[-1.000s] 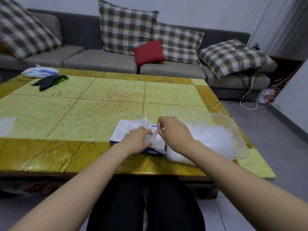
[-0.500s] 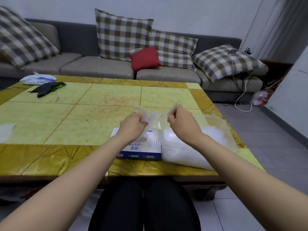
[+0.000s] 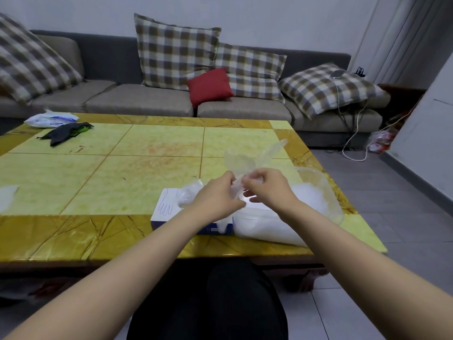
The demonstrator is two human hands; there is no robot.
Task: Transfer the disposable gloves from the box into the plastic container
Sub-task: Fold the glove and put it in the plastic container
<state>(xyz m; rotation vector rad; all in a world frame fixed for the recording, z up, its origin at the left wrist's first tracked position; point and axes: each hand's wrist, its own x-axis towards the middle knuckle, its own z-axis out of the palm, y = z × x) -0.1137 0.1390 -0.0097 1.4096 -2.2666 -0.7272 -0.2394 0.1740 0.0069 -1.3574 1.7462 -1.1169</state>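
Pinching a thin, see-through disposable glove (image 3: 241, 163) between them, a person's left hand (image 3: 215, 196) and right hand (image 3: 269, 190) hold it in the air above the spot where the box (image 3: 168, 207) meets the plastic container (image 3: 328, 192) on the desk (image 3: 147, 168). Both hands have fingers curled onto the film, whose loose glove fingers stick up beyond the knuckles. The box sits just left of the container, close enough that a gap cannot be made out, with a tuft of gloves (image 3: 190, 195) poking from its opening. A white heap (image 3: 308, 200) of gloves already lies in the container. The film looks almost weightless, limp and clingy, likely to crumple, catch air or stick to skin. A bunched hold near the cuff, then a push down into the heap, seems the surest way to handle it.
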